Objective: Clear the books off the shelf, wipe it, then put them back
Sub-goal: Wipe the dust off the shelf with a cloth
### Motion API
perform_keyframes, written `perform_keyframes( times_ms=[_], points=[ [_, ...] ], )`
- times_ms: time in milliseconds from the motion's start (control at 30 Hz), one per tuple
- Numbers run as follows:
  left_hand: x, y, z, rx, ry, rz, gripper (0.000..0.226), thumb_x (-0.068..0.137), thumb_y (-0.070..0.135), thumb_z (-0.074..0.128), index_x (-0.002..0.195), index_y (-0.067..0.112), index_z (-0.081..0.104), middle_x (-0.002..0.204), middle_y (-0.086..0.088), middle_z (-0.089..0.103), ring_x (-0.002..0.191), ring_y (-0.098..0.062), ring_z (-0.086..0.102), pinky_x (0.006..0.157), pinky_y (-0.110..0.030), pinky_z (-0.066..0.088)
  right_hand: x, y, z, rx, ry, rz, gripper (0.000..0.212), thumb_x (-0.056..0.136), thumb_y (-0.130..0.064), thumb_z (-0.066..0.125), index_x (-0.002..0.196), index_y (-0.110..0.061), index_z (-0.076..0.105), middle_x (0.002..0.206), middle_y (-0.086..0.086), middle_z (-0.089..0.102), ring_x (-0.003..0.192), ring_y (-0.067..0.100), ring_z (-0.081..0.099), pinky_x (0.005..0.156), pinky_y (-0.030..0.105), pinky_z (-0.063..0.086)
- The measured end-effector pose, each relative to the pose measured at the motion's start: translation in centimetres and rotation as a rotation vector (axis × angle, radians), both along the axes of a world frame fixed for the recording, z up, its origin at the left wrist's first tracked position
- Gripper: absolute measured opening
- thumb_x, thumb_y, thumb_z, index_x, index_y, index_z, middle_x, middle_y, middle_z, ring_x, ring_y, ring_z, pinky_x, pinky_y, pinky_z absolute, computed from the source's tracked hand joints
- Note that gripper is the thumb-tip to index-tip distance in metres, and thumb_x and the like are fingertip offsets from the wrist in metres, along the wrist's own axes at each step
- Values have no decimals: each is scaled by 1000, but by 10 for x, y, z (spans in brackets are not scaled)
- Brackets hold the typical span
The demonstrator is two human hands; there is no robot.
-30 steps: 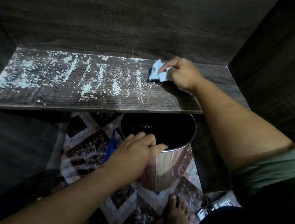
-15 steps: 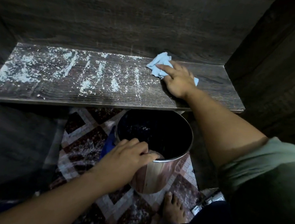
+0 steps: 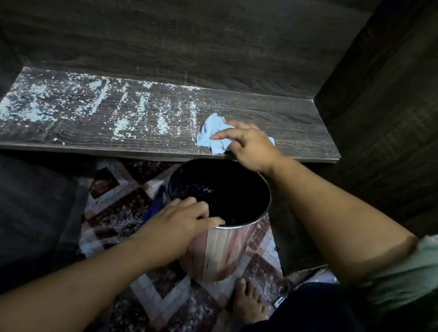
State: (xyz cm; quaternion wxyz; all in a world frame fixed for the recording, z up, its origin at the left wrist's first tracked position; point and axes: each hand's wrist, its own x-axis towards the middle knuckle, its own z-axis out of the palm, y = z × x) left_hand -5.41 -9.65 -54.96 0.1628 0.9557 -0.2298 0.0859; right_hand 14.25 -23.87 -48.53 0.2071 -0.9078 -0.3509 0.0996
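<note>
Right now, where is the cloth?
In the head view, the cloth lies right of centre on the shelf, at its front edge, under the right hand, just above the bin.

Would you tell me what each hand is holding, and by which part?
The left hand grips the bin by its near rim; the right hand presses the blue cloth from above.
</note>
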Motion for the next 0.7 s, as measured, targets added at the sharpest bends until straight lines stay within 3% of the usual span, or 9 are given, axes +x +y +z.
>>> perform_keyframes(
  times_ms=[100, 167, 267, 333, 467, 533, 700],
  points=[
    [2, 0, 0, 11, -1, 1, 60, 70, 3, 76, 123, 26, 62, 86, 5, 47, 77, -16, 44, 63, -30, 41, -17, -13, 9, -6, 28, 41, 40, 91, -6, 51, 116, -31, 69, 144, 5, 47, 135, 21, 38, 115, 32, 22],
    [3, 1, -1, 30, -4, 9, 63, 66, 2, 77, 122, 27, 62, 87, 6, 48, 77, -16, 44, 63, -30, 41, -28, -22, 21, -29, 121, 88, 39, 90, -1, 50, 112, -26, 72, 138, 7, 52, 130, 19, 44, 107, 22, 26],
    [5, 1, -1, 49, -21, 17, 66, 62, 4, 81, 120, 29, 63, 86, 7, 50, 75, -16, 46, 62, -28, 40, -36, -32, 44, 34, 267, 44, 37, 92, 1, 48, 109, -22, 73, 116, 3, 60, 104, 22, 56, 88, 26, 41],
    [5, 0, 0, 62, -24, 19, 66, 61, 4, 81, 120, 29, 64, 85, 7, 50, 74, -15, 47, 62, -27, 38, -34, -33, 55, 121, 214, -56, 34, 95, -4, 49, 109, -26, 71, 111, -2, 57, 97, 20, 57, 85, 30, 44],
    [5, 1, 1, 80, -4, 34, 72, 58, 1, 81, 121, 30, 64, 84, 8, 48, 73, -14, 46, 62, -25, 32, -17, -25, 51, 145, -45, -203, 37, 92, -10, 52, 122, -27, 64, 123, 3, 53, 115, 19, 52, 100, 26, 38],
    [6, 0, 2, 94, -7, 49, 73, 58, 0, 81, 122, 31, 63, 83, 9, 46, 74, -13, 45, 64, -24, 30, -13, -19, 36, 68, -70, -215, 43, 90, -11, 53, 131, -24, 58, 135, 9, 51, 126, 25, 47, 110, 32, 33],
    [7, 0, 4, 81, -33, 51, 66, 60, 3, 81, 118, 30, 65, 81, 8, 47, 73, -15, 48, 60, -26, 36, -24, -16, 6, -137, -80, -63, 49, 89, -16, 57, 136, -29, 54, 146, 9, 44, 136, 30, 37, 115, 40, 23]
  ],
)
